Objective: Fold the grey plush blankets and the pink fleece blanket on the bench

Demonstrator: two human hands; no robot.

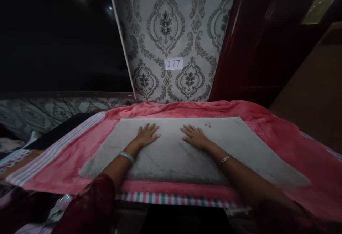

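Patterned grey wallpaper (171, 30) bearing a "277" label (173, 63) backs a pink blanket (66, 162). On it lies what looks like a grey towel (171, 155); left hand (146, 135) and right hand (195, 137) press flat, fingers spread, gripping nothing.

Grey towel (171, 155) — spread flat on pink blanket (267, 120), unfolded.

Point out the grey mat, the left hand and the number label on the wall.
grey mat (240, 145): head view, bare right part of its surface.
left hand (146, 134): head view, back of the hand.
number label (173, 63): head view, its middle.
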